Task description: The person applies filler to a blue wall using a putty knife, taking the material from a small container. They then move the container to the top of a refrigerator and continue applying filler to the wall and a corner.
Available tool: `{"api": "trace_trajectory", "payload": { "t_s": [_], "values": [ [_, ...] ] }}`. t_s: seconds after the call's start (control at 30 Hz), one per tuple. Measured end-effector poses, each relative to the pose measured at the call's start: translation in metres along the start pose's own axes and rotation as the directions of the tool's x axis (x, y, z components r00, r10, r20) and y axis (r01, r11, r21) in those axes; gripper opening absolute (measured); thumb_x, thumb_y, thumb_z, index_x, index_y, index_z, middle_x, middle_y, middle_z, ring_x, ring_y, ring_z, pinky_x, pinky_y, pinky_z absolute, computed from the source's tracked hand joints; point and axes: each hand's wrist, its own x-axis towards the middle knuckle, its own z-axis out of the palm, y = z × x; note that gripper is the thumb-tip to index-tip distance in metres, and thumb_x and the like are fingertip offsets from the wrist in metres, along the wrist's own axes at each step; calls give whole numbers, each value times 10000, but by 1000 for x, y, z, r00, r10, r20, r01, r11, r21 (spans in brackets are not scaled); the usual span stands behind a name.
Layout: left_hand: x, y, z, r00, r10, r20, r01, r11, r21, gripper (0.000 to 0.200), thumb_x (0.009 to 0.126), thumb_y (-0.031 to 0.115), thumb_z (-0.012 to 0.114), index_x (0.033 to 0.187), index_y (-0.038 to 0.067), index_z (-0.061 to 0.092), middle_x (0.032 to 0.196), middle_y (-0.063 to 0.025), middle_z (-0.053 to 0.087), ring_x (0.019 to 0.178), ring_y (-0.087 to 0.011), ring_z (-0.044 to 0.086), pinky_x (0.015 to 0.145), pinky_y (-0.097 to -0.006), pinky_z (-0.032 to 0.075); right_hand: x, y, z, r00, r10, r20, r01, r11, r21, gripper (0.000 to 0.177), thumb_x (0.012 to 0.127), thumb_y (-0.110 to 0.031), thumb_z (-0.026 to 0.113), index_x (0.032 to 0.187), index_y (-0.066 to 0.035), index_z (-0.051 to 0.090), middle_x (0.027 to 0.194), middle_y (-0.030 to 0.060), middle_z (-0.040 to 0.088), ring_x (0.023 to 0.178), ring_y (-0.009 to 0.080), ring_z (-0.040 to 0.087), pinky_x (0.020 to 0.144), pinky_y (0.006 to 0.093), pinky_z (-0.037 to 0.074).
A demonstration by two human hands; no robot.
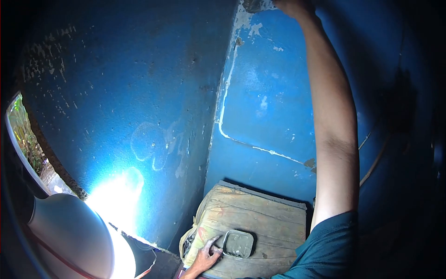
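Observation:
My left hand [207, 256], pale with dust or paste on its fingers, is at the left rim of a small square tub [253, 242]. Its fingers are bent and appear to pinch that rim. Grey, wet-looking paste [239, 243] lies inside the tub, which rests on a cloth-covered cushioned surface [274, 214]. Up at the top edge, my right hand [293, 6] reaches to the blue wall [269, 93], by a grey patch [255, 5]. The frame cuts off its fingers, so whatever they hold is hidden.
A bright lamp [69, 232] glares at lower left, against another blue wall [139, 83]. White filled lines [224, 107] run down the wall corner and across. At far left an opening [28, 135] shows plants outside. Cables [374, 162] hang in the dark at right.

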Motion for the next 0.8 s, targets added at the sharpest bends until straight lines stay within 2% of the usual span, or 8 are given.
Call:
{"api": "trace_trajectory", "payload": {
  "t_s": [0.27, 0.37, 0.43, 0.47, 0.53, 0.6, 0.67, 0.8],
  "values": [
    [1, -5, 1, 1000, -11, 3, 11, 1000, -25, 574, 945, 214, 683, 1444, 18, 477, 699, -70, 650, 671, -135, 621, 718, -314, 521, -26, 21, -7, 998, 53, 45, -50, 997, -64, 315, 876, -248, 668, 1088, -21, 720, 1138, 193, 721, 1065, 376, 689, 894, 457, 551],
    [2, 1, 1, 1000, -4, 6, 4, 1000, -18, 574, 941, 199, 680, 1445, 22, 472, 706, -69, 664, 652, -134, 636, 684, -311, 522, -43, 30, -7, 993, 37, 113, -29, 997, -73, 357, 890, -262, 638, 1177, -61, 701, 1216, 189, 694, 1124, 385, 659, 957, 476, 523],
    [2, -9, 2, 1000, 2, 22, -2, 1000, -1, 563, 956, 180, 667, 1451, 15, 457, 734, -64, 676, 676, -121, 645, 685, -298, 527, -40, 67, 43, 942, -335, 26, 327, 932, 154, 318, 935, -351, 677, 1103, -95, 764, 829, 125, 736, 759, 218, 695, 767, 384, 528],
    [3, -12, 3, 999, 10, 38, -11, 1000, 16, 552, 971, 160, 654, 1458, 9, 442, 763, -58, 688, 700, -108, 655, 686, -286, 532, -45, 70, 58, 955, -282, 94, 244, 924, 294, 318, 929, -337, 688, 1113, -89, 762, 909, 131, 757, 840, 240, 719, 811, 378, 529],
    [3, -8, 2, 999, 6, 39, -6, 1000, 26, 552, 974, 162, 653, 1460, 9, 440, 772, -62, 693, 706, -112, 661, 688, -289, 538, -72, 68, 80, 968, -245, 53, 194, 865, 462, 301, 916, -348, 698, 1114, -133, 767, 977, 154, 753, 926, 298, 731, 845, 402, 540],
    [3, -7, 2, 999, -2, 32, 1, 999, 36, 553, 977, 164, 651, 1463, 10, 437, 780, -66, 697, 711, -116, 667, 691, -291, 543, -91, 61, 103, 975, -216, 43, 162, 834, 527, 306, 911, -334, 710, 1133, -130, 761, 994, 155, 752, 937, 290, 729, 840, 380, 538],
    [2, -8, 4, 1000, -12, 13, 13, 997, -82, 558, 963, 201, 673, 1444, 11, 465, 722, -66, 680, 667, -133, 652, 704, -305, 531, -105, 55, 122, 978, -204, 33, 150, 815, 560, 304, 918, -324, 697, 1144, -129, 755, 1011, 155, 751, 941, 300, 727, 838, 383, 539],
    [2, -2, 2, 1000, -14, 7, 14, 999, -32, 555, 965, 183, 674, 1447, 8, 461, 732, -55, 680, 692, -127, 652, 726, -299, 529, -116, 49, 146, 985, -170, 10, 131, 792, 597, 309, 911, -304, 696, 1129, -92, 750, 1028, 171, 745, 957, 341, 722, 863, 402, 541]
  ]
}}
